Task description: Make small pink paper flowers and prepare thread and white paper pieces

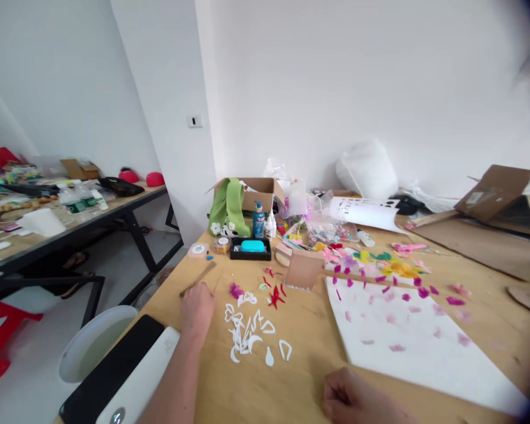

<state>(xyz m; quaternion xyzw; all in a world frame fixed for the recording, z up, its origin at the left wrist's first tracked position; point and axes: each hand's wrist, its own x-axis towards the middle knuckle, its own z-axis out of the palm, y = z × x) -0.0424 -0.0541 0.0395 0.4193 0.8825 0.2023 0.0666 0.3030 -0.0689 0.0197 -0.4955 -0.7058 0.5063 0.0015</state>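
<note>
My left hand rests on the left part of the table, its fingers curled down against a thin wooden stick. Part of the stick is hidden behind the fingers. Near the bottom edge, my right hand is closed in a loose fist; whatever may be inside it does not show. Between the hands lies a scatter of white cut-out shapes, some like rings and crescents. Beyond them are red star-like pieces and a purple tuft. Pink and magenta petal pieces are spread over a white sheet.
Left of my forearm lie a white device and a black one; a pale bucket stands below the edge. Farther back are a black tray with a blue lid, a pump bottle, a green bag and cardboard boxes.
</note>
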